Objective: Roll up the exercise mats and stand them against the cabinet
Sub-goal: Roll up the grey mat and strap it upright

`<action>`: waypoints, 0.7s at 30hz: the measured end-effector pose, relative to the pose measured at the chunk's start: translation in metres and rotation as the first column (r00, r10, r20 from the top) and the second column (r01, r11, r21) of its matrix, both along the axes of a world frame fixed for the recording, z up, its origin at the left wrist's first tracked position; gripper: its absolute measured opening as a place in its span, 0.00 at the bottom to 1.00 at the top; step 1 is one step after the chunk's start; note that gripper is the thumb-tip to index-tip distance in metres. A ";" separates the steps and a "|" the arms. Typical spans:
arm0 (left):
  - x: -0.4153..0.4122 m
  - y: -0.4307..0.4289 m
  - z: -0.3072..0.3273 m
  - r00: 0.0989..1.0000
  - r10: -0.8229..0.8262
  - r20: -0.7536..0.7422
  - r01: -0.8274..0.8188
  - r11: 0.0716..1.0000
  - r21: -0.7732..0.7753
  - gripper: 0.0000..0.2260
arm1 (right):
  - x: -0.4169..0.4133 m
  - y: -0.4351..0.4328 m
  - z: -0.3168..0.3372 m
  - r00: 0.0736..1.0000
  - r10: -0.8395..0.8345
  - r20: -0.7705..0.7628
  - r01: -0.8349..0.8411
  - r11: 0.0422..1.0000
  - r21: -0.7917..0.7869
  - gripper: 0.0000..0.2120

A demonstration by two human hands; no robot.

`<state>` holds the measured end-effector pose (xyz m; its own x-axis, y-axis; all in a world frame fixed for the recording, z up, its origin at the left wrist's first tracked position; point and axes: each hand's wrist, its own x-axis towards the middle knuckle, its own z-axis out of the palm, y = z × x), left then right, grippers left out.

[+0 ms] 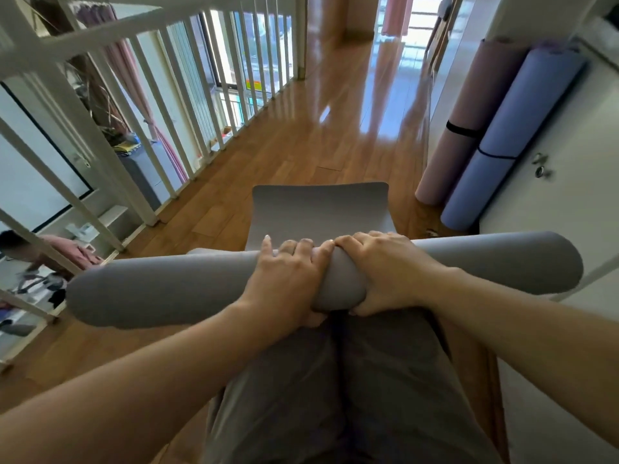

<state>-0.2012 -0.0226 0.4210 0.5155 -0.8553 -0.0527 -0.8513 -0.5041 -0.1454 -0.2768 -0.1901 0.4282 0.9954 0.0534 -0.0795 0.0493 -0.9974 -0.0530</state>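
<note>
Gripping the half-rolled grey mat (167, 289), left hand (286, 279) and right hand (392, 272) curled round its middle, unrolled end lay on wooden floor (301, 145), pink mat (469, 105) and blue mat (502, 145) leaned against cabinet (576, 182)

home loft landing, railing (140, 105), wooden floor (301, 145)

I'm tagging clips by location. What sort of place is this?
Probably an upstairs landing in a home or studio: a white railing overlooks a lower room, and a rolled pink mat and blue mat lean against a white cabinet on a wooden floor.
</note>
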 end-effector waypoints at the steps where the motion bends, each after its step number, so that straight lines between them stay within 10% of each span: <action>1: -0.007 0.002 -0.006 0.999 0.021 0.030 -0.020 1.000 -0.020 0.44 | 0.001 0.000 -0.001 1.000 0.011 -0.013 -0.011 1.000 -0.011 0.42; 14: 0.011 0.005 0.063 0.988 0.109 0.109 -0.073 0.954 -0.291 0.42 | 0.017 0.004 0.093 0.990 0.086 0.112 -0.068 0.985 -0.157 0.41; 21: -0.044 0.040 0.041 0.990 -0.015 0.141 0.037 0.987 -0.159 0.42 | -0.049 0.043 0.063 1.000 0.006 0.011 -0.005 0.993 -0.117 0.42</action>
